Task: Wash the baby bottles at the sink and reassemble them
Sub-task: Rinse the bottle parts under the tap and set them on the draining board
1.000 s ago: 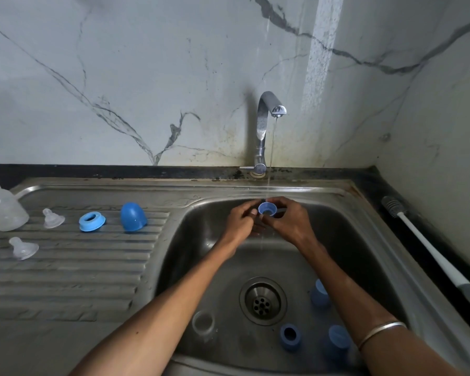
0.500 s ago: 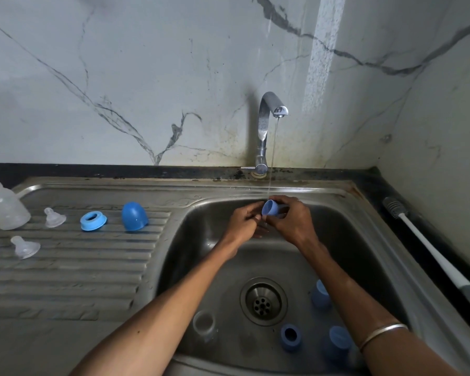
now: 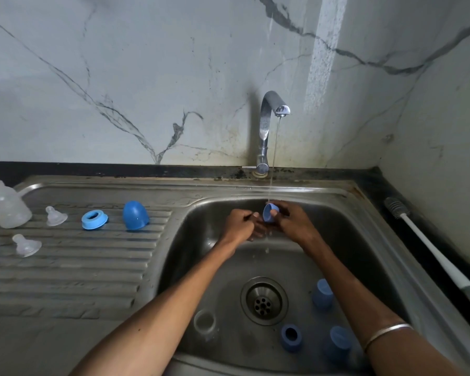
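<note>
- Running from the tap (image 3: 272, 126), a thin stream of water falls onto a small blue cap (image 3: 269, 213) held over the sink basin (image 3: 217, 267).
- Right hand (image 3: 293, 223): fingers curled around the blue cap, gripping it with its open side tilted toward the left.
- Left hand (image 3: 240, 225): fingers drawn in close together just beside the cap's open side; whether they touch the cap cannot be determined.
- Basin floor, around the drain (image 3: 263, 301): one clear part (image 3: 204, 322) to the left, a blue ring (image 3: 291, 337) in front, two further blue caps (image 3: 322, 294) to the right.
- Ribbed drainboard (image 3: 65, 272), left of the basin: a blue dome cover (image 3: 135, 215), a blue collar ring (image 3: 94, 219), two clear teats (image 3: 55, 216), and a clear bottle body (image 3: 6, 203) lying at the far left edge.
- Dark counter, right of the sink: a white-handled bottle brush (image 3: 432, 248) lying alongside the rim.
- Right wrist: a metal bangle (image 3: 385, 333).
</note>
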{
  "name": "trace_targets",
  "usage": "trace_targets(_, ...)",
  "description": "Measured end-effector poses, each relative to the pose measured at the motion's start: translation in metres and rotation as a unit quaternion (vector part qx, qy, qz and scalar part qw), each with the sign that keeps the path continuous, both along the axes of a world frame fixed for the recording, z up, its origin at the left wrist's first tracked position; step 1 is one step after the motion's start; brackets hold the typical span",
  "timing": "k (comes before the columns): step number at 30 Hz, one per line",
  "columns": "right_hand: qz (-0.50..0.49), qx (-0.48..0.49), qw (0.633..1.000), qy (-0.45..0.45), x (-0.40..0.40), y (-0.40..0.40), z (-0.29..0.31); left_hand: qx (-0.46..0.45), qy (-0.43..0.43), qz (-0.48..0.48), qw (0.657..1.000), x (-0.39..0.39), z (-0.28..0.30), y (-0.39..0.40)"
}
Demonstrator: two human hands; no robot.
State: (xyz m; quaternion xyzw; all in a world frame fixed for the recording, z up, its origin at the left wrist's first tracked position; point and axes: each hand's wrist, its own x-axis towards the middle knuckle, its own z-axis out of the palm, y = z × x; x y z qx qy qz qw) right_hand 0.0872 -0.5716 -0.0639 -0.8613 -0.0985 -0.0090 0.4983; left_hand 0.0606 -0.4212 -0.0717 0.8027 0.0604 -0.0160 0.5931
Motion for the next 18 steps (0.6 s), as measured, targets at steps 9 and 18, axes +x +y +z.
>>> trace_targets(9, -0.030, -0.012, 0.999, -0.012, -0.0041, 0.0030, 0.0022, 0.007, -0.029, 0.016, 0.999, -0.0007, 0.0039, -0.0019)
trace_targets(18, -0.031, -0.036, 0.998, -0.049, -0.0040, -0.0004, 0.0015, 0.021, -0.041, -0.019, 0.999, -0.0029, 0.0032, -0.0033)
